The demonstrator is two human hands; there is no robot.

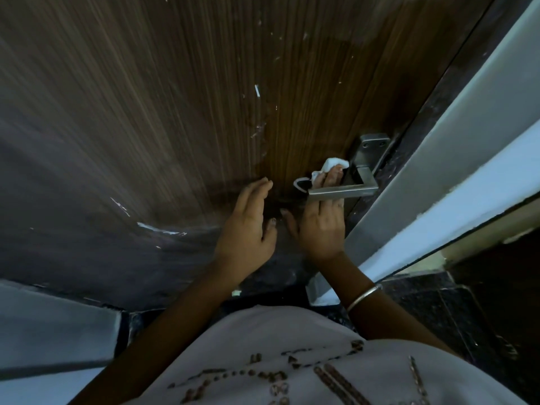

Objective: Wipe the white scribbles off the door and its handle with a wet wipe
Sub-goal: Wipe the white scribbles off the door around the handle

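A dark brown wood-grain door [181, 92] fills most of the view. White scribbles [257, 91] and smaller flecks mark it above the handle, and longer white streaks [157, 228] lie lower left. The silver lever handle [342, 190] sits at the door's right edge on its metal plate [372, 144]. My right hand [318, 226] reaches behind the lever, its fingers pressing a crumpled white wet wipe [331, 165] against the door beside the plate. My left hand [248, 226] rests flat on the door just left of the handle, fingers apart, holding nothing.
A white door frame [455, 159] runs diagonally along the right. Dark speckled stone floor [432, 305] lies below it. A pale wall edge [58, 325] sits lower left. My light patterned shirt [292, 361] fills the bottom, and a metal bangle [363, 298] circles my right wrist.
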